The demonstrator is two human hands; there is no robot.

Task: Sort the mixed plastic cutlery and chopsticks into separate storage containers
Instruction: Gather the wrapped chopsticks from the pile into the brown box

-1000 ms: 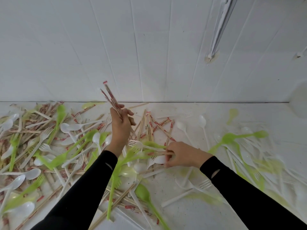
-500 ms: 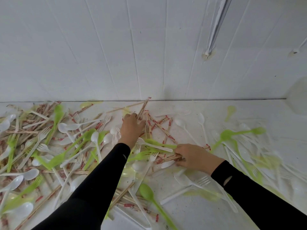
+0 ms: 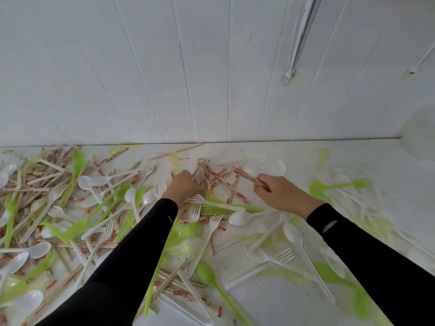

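my right hand (image 3: 279,192) pinches chopsticks (image 3: 247,176), left hand (image 3: 186,186) curls round more; i'd align them, leaving forks (image 3: 213,203).

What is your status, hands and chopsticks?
Left hand grips chopsticks. Right hand pinches more. Forks and spoons tangled around; no containers in view.

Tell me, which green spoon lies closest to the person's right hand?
The green spoon just right of the right hand, its bowl beside the wrist. The bottom-centre green spoon lies much farther off.
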